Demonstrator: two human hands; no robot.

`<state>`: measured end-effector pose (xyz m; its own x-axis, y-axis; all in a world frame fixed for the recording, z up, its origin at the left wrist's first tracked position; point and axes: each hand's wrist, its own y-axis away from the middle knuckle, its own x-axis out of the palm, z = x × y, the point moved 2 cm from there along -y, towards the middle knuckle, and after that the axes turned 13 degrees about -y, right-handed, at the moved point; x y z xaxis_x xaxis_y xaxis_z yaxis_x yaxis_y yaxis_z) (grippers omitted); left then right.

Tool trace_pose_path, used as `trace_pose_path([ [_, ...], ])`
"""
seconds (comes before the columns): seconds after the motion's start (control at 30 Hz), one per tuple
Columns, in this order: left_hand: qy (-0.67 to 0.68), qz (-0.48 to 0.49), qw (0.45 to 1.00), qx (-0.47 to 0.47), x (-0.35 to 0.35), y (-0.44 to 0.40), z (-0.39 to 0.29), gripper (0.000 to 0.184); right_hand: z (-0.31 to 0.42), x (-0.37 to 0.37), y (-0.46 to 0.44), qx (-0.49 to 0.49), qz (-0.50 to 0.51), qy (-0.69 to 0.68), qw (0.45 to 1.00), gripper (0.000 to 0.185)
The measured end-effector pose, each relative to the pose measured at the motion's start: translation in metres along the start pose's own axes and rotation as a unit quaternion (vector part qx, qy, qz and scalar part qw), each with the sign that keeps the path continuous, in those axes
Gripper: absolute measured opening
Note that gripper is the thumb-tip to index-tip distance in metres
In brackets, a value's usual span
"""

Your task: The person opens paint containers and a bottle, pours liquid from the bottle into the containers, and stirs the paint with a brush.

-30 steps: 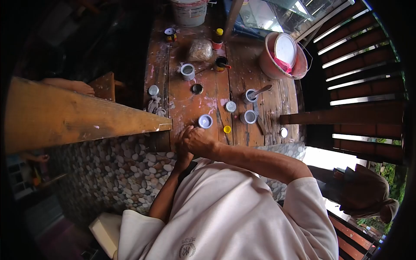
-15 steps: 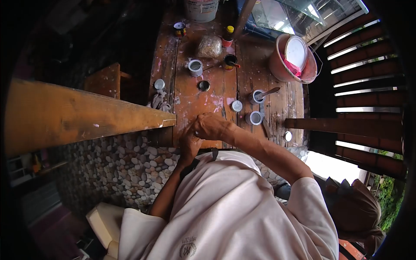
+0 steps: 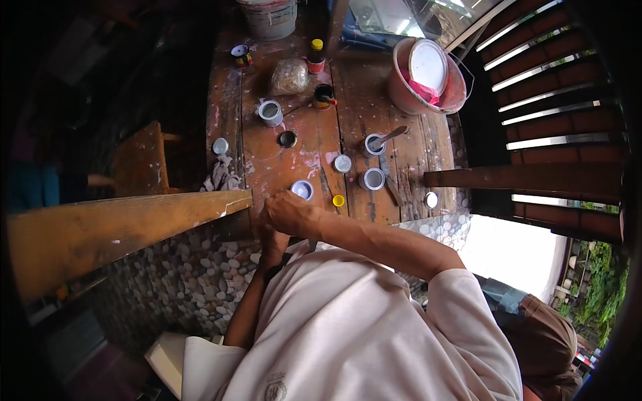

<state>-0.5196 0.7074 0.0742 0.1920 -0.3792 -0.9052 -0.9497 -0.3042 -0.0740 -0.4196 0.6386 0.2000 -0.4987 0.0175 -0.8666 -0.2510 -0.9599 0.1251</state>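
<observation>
From my remote station I record the right hand (image 3: 291,212) overlapping the left hand (image 3: 270,238) at the near edge of the paint-spattered table (image 3: 267,160). The right hand's fingers are curled; I cannot tell whether either hand grasps anything, as the right one hides the space between them. An open tin of pale lavender (image 3: 302,190) stands on the boards just beyond the right hand. A yellow cap (image 3: 338,200) lies near the tin, on its right.

The nearest paint pot (image 3: 301,190) looks glossy, the tabletop (image 3: 364,80) rough wood, the rag (image 3: 223,175) matt cloth
</observation>
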Motion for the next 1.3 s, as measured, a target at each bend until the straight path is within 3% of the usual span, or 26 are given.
trace_pose_path([
  [0.13, 0.017, -0.001, 1.000, 0.007, -0.004, -0.001, -0.001, 0.057, -0.003, 0.008, -0.002, -0.044, -0.031, -0.038, 0.998, 0.019],
  [0.27, 0.063, -0.035, 0.996, 0.045, -0.011, 0.001, 0.000, 0.053, 0.000, 0.031, -0.003, -0.012, -0.083, 0.016, 0.996, 0.019],
  [0.33, 0.072, -0.041, 0.995, 0.056, -0.013, 0.001, 0.001, 0.051, 0.005, 0.016, -0.005, -0.004, 0.036, -0.074, 0.997, 0.017],
  [0.47, 0.085, -0.052, 0.993, 0.070, -0.015, 0.001, 0.002, 0.048, 0.017, 0.021, -0.008, 0.071, 0.101, -0.071, 0.990, 0.015],
  [0.57, 0.096, -0.057, 0.991, 0.077, -0.016, 0.001, 0.002, 0.045, 0.007, 0.121, -0.023, 0.137, 0.120, 0.111, 0.977, 0.020],
  [0.6, 0.100, -0.060, 0.990, 0.080, -0.016, 0.000, 0.002, 0.045, 0.000, 0.159, -0.025, 0.130, 0.011, 0.201, 0.971, 0.025],
  [0.67, 0.109, -0.067, 0.988, 0.086, -0.016, 0.000, 0.001, 0.043, 0.002, 0.163, -0.022, 0.119, -0.097, 0.285, 0.946, 0.031],
  [0.77, 0.126, -0.082, 0.984, 0.092, -0.016, 0.000, 0.002, 0.041, 0.016, 0.100, -0.004, 0.145, -0.065, 0.269, 0.950, 0.032],
  [0.87, 0.121, -0.074, 0.984, 0.110, -0.014, -0.003, 0.001, 0.039, 0.013, 0.058, 0.010, 0.108, -0.030, 0.190, 0.975, 0.036],
  [0.93, 0.089, -0.040, 0.987, 0.124, -0.018, -0.002, -0.003, 0.041, 0.007, 0.034, 0.025, -0.003, -0.061, 0.077, 0.995, 0.041],
  [1.03, 0.094, -0.060, 0.989, 0.099, -0.020, 0.002, -0.008, 0.041, 0.006, 0.037, 0.029, 0.005, -0.056, 0.097, 0.994, 0.042],
  [1.13, 0.017, -0.054, 0.988, 0.141, -0.016, -0.002, -0.007, 0.041, 0.012, 0.040, 0.032, 0.025, -0.114, 0.170, 0.978, 0.042],
  [1.2, -0.014, -0.050, 0.981, 0.189, -0.013, -0.002, -0.008, 0.042, 0.013, 0.044, 0.033, 0.040, -0.096, 0.167, 0.981, 0.043],
  [1.3, -0.048, -0.066, 0.978, 0.190, -0.010, 0.000, -0.009, 0.041, 0.011, 0.053, 0.030, 0.042, -0.089, 0.169, 0.981, 0.043],
])
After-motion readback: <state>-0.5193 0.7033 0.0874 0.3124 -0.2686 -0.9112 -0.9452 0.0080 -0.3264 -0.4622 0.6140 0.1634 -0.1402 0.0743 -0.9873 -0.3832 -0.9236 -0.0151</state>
